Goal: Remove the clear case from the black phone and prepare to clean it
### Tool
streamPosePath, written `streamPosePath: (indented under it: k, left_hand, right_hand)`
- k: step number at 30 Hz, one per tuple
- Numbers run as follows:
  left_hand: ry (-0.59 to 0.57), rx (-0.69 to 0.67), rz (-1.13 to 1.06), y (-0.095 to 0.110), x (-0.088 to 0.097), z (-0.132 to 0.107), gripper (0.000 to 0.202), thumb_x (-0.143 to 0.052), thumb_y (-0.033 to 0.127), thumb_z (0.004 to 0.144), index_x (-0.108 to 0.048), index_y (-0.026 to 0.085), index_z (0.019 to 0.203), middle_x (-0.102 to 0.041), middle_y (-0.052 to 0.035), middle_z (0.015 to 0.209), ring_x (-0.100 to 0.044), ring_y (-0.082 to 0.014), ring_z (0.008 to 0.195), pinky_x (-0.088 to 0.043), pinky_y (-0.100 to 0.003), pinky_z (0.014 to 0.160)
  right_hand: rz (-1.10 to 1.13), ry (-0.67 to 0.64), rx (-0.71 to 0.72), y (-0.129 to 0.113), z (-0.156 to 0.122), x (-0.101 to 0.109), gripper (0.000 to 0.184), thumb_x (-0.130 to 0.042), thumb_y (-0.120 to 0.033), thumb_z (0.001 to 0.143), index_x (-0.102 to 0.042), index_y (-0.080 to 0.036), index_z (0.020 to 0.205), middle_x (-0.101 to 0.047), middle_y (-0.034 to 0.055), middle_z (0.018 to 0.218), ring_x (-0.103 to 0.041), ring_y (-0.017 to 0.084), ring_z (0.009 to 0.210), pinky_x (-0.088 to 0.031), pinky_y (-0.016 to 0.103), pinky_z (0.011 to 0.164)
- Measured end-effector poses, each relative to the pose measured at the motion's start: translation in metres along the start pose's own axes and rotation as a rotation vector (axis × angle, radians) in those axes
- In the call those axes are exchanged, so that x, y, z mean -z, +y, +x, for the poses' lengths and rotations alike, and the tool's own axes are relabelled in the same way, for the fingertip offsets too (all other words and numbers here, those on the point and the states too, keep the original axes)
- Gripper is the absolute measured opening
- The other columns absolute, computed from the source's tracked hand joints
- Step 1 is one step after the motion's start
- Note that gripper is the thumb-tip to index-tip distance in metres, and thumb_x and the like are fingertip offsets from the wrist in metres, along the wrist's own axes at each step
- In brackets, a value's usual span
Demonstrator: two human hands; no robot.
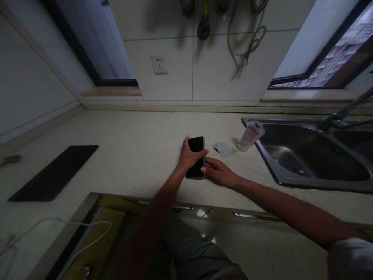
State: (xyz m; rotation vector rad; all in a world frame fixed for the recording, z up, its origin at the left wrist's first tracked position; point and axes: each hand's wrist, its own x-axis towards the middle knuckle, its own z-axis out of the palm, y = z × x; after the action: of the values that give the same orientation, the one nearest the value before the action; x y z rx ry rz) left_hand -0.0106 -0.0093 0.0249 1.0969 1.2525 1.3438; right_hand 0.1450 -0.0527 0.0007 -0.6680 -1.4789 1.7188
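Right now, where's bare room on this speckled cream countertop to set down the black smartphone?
The bare speckled countertop runs between the black rectangular mat and your left hand. It's crowded right of the black smartphone: the crumpled grey scrap, white-and-pink plastic container and steel sink sit close together.

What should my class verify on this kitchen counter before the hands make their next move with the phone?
1. Left hand on the smartphone: ok, lying across its face.
2. Right hand touching the smartphone: ok, fingertips at its edge.
3. Smartphone flat on the speckled countertop: ok.
4. Crumpled cloth apart from the smartphone: ok.
5. White tube clear of the steel sink: cannot tell.
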Motion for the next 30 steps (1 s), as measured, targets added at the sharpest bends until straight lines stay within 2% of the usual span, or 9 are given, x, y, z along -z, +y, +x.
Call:
streamPosePath:
  k: [5,9,12,15,19,25,27,30]
  left_hand:
    - [-0.027,-0.033,0.083,0.002,0.002,0.000,0.090,-0.094,0.026,0.047,-0.055,0.023,0.128,-0.061,-0.0134,0.128,-0.052,-0.0334,0.128,-0.034,-0.045,0.112]
    - [-0.072,-0.061,0.153,0.003,0.004,0.000,0.092,-0.091,0.024,0.050,-0.052,0.023,0.133,-0.061,-0.0127,0.127,-0.055,-0.0316,0.124,-0.037,-0.044,0.110]
    - [-0.081,-0.017,0.142,0.003,0.005,0.001,0.095,-0.091,0.025,0.051,-0.050,0.023,0.137,-0.063,-0.0114,0.123,-0.059,-0.0294,0.116,-0.041,-0.043,0.105]
    - [-0.036,0.022,0.050,0.000,0.005,0.003,0.096,-0.093,0.025,0.049,-0.052,0.025,0.136,-0.064,-0.0103,0.121,-0.061,-0.0276,0.110,-0.045,-0.041,0.100]
    - [-0.007,0.051,0.020,0.001,0.004,0.003,0.100,-0.094,0.026,0.049,-0.051,0.023,0.138,-0.065,-0.0121,0.121,-0.064,-0.0257,0.101,-0.052,-0.037,0.088]
    - [-0.088,0.095,0.288,0.012,0.004,-0.003,0.099,-0.084,0.032,0.066,-0.036,0.023,0.151,-0.059,-0.0171,0.135,-0.066,-0.0230,0.090,-0.055,-0.033,0.067]
    - [-0.090,0.100,0.294,0.012,0.004,-0.002,0.098,-0.083,0.032,0.068,-0.035,0.023,0.153,-0.059,-0.0172,0.135,-0.066,-0.0219,0.087,-0.056,-0.035,0.068]
    - [-0.037,0.038,0.259,0.005,0.005,0.002,0.096,-0.086,0.032,0.067,-0.039,0.019,0.150,-0.061,-0.0176,0.134,-0.066,-0.0239,0.100,-0.056,-0.037,0.084]
  right_hand:
    - [0.002,-0.001,-0.045,-0.001,0.001,0.000,0.040,-0.078,-0.049,0.085,-0.065,-0.016,0.104,-0.072,0.0031,0.092,-0.069,0.016,0.082,-0.058,0.032,0.078]
    - [-0.030,0.021,-0.075,-0.001,0.001,0.004,0.038,-0.077,-0.050,0.085,-0.065,-0.016,0.095,-0.068,0.0009,0.082,-0.068,0.014,0.077,-0.060,0.030,0.074]
    - [-0.043,0.040,-0.067,-0.003,0.001,0.007,0.037,-0.077,-0.050,0.085,-0.066,-0.017,0.099,-0.069,0.0014,0.084,-0.069,0.014,0.076,-0.061,0.030,0.071]
    - [-0.034,0.091,-0.046,-0.004,0.002,0.012,0.041,-0.078,-0.049,0.084,-0.066,-0.019,0.109,-0.071,0.0015,0.086,-0.070,0.014,0.073,-0.061,0.029,0.068]
    - [-0.019,0.163,-0.023,-0.006,0.004,0.020,0.046,-0.080,-0.049,0.083,-0.065,-0.020,0.115,-0.073,0.0019,0.086,-0.072,0.014,0.072,-0.059,0.028,0.066]
    - [-0.050,0.249,0.025,-0.016,0.005,0.031,0.039,-0.078,-0.046,0.085,-0.066,-0.021,0.112,-0.076,0.0055,0.093,-0.073,0.016,0.072,-0.059,0.032,0.067]
    - [-0.057,0.291,0.036,-0.021,0.005,0.033,0.038,-0.079,-0.046,0.083,-0.066,-0.022,0.110,-0.077,0.0052,0.093,-0.073,0.016,0.071,-0.060,0.034,0.069]
    - [-0.077,0.344,0.046,-0.025,0.005,0.035,0.037,-0.080,-0.046,0.082,-0.067,-0.022,0.107,-0.077,0.0049,0.091,-0.072,0.017,0.069,-0.061,0.036,0.069]
